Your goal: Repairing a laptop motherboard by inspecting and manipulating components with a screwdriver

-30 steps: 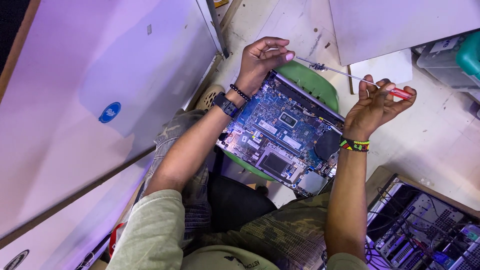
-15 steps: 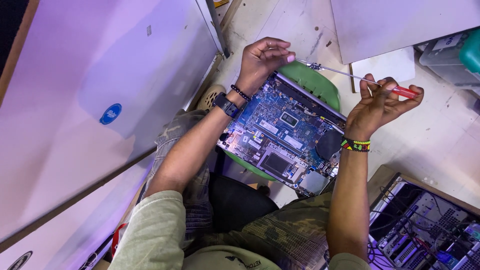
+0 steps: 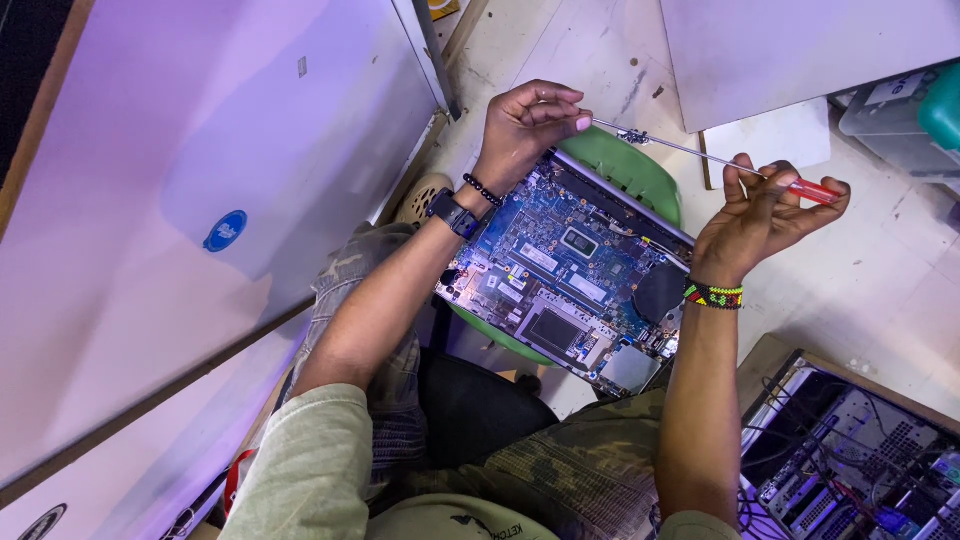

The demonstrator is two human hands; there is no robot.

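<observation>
Red-handled, one screwdriver [image 3: 715, 160] is gripped by right hand [image 3: 765, 215] and pinched by left hand [image 3: 525, 125] above one laptop board [image 3: 575, 270].

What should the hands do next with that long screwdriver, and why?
Probably lower the screwdriver tip onto the open circuit board. The right hand holds its red handle, the left hand pinches the tip, and the tool hangs above the board's far edge, touching nothing.

Round blue sticker [image 3: 229, 230] at 9 o'clock on the white panel [image 3: 150, 150]. Small grey rectangular label [image 3: 301, 67] at 11 o'clock, same panel. Part of a round dark sticker [image 3: 40, 523] at 7 o'clock, cut by the frame edge.
</observation>
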